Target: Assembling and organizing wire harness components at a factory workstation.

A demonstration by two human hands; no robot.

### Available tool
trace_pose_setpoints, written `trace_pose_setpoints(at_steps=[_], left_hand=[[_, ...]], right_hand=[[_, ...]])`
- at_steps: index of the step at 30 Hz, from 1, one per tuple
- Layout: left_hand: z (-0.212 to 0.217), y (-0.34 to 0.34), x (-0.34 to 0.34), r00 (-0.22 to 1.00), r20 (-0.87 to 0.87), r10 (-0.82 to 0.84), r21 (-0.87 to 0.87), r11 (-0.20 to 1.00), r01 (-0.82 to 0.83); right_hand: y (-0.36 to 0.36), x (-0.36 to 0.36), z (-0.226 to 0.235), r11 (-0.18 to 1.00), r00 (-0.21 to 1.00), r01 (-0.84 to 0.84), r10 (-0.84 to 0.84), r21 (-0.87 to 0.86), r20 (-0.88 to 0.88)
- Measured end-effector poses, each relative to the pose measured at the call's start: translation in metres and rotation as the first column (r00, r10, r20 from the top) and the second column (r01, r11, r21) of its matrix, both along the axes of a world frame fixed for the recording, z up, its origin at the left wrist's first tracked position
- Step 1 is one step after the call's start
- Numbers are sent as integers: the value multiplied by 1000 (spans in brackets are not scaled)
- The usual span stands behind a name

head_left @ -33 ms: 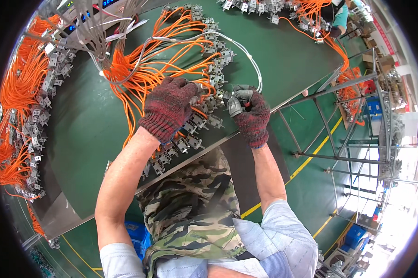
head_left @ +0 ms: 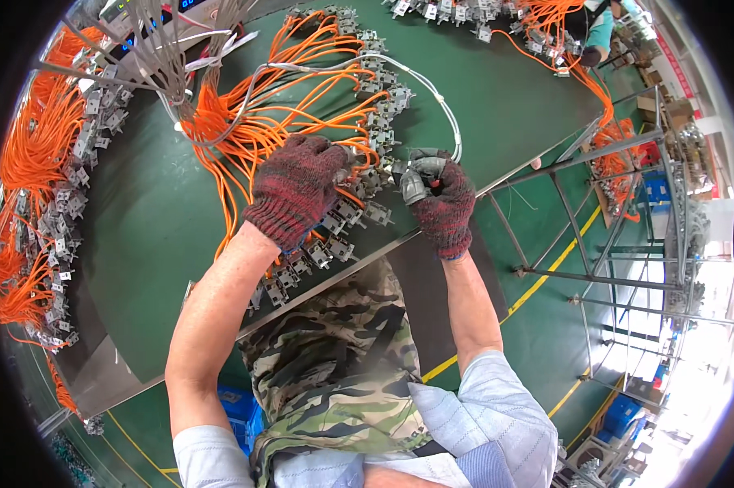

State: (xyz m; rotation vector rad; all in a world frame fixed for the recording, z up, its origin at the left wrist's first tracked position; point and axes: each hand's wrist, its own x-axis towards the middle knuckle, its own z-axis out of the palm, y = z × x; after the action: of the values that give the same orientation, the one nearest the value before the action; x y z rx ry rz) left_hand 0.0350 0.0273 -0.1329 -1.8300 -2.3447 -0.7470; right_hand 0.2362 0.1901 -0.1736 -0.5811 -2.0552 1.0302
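My left hand (head_left: 298,189), in a dark red knitted glove, is closed at the edge of a bundle of orange wires (head_left: 229,122). Its fingertips pinch a small grey metal part, mostly hidden by the glove. To its right, my right hand (head_left: 442,199) wears a matching glove with grey coverings on the thumb and finger. Its fingers are curled together around the end of a white cable (head_left: 440,99), which loops down from the top; the end itself is hidden. A row of small grey metal parts (head_left: 347,215) on the orange wires runs beneath and between both hands.
The green tabletop (head_left: 152,268) has a metal front edge near my waist. More orange wires (head_left: 38,154) with metal parts lie at the left. Instruments with blue displays (head_left: 143,37) stand at the back left. Metal frame racks (head_left: 582,220) stand right; another person's sleeve (head_left: 600,32) shows far right.
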Motion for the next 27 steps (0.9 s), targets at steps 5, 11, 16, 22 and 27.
trace_pose_setpoints(at_steps=[5, 11, 16, 22, 27], left_hand=[[-5, -2, -6, 998, 55, -44, 57, 998, 40], [-3, -7, -10, 983, 173, -64, 96, 994, 48], [-1, -8, -9, 985, 157, -70, 88, 994, 57], [-4, -10, -9, 985, 159, -62, 83, 995, 50], [0, -14, -12, 974, 206, -98, 93, 992, 80]], right_hand=[[-7, -4, 7, 999, 986, -41, 42, 13, -159], [-7, -2, 22, 980, 994, -100, 106, 172, -28], [-6, -6, 7, 972, 981, 20, -64, -234, -185], [-4, 2, 3, 993, 994, -69, 60, -98, -87], [-4, 3, 6, 991, 985, -121, 127, 56, -114]])
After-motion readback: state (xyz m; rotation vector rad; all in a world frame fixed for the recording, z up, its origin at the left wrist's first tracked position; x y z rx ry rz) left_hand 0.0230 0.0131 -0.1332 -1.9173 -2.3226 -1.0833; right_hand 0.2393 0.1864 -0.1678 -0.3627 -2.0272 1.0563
